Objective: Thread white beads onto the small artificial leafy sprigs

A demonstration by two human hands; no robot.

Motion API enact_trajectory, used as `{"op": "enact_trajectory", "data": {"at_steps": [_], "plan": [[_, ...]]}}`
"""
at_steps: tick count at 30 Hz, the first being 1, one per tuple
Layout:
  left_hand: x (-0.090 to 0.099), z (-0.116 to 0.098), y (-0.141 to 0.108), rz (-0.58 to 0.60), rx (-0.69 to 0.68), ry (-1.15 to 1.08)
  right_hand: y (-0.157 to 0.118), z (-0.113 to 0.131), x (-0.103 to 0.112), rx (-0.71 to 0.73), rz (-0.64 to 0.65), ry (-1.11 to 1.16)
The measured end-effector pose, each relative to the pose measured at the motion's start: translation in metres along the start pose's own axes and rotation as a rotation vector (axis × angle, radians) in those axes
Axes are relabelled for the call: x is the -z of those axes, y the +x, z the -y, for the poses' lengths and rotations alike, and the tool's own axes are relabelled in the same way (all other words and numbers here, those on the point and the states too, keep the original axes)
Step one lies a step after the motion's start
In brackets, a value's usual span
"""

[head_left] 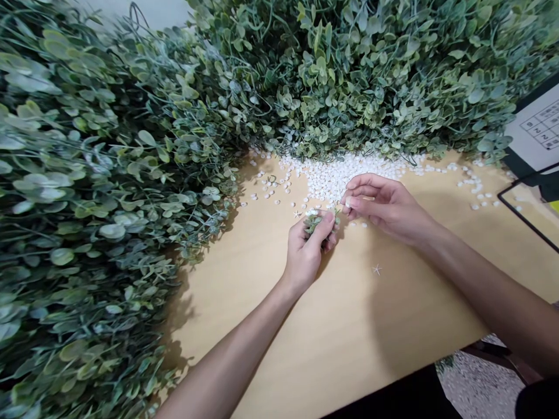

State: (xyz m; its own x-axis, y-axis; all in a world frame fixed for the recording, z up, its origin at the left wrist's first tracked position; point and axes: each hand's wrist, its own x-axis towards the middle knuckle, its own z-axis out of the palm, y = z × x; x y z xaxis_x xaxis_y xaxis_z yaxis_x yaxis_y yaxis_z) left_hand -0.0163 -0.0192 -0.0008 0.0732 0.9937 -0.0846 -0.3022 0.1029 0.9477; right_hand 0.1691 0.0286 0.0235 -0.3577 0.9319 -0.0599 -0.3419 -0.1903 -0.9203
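Note:
My left hand [308, 247] is closed around a small bunch of artificial green leaves [310, 224], with a white bit showing at its top. Just to the right, my right hand [384, 206] has its thumb and forefinger pinched on a small white bead-like piece [348, 202]. Its fingertips are close to the leaves; whether they touch, I cannot tell. Beyond both hands lies a spread of the same white pieces [325, 180] on the wooden table [262, 326]. A little star-shaped piece [377, 269] rests on the tabletop below my right hand.
Large piles of artificial foliage [109, 203] crowd the left side and the back of the table. At the right stands a dark-edged box or board with a printed label [541, 125], near a thin black bar [528, 215]. Loose white pieces [480, 195] are scattered there too.

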Motion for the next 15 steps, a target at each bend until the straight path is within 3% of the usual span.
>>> {"op": "enact_trajectory", "data": {"at_steps": [8, 15], "plan": [[-0.0009, 0.0004, 0.0002, -0.004, -0.004, 0.015, 0.0002, -0.0012, 0.0015, 0.006, 0.004, -0.074], [-0.0001, 0.0006, 0.0001, 0.013, -0.022, 0.02, -0.0008, -0.0039, 0.0036, -0.004, 0.017, 0.014]]}}
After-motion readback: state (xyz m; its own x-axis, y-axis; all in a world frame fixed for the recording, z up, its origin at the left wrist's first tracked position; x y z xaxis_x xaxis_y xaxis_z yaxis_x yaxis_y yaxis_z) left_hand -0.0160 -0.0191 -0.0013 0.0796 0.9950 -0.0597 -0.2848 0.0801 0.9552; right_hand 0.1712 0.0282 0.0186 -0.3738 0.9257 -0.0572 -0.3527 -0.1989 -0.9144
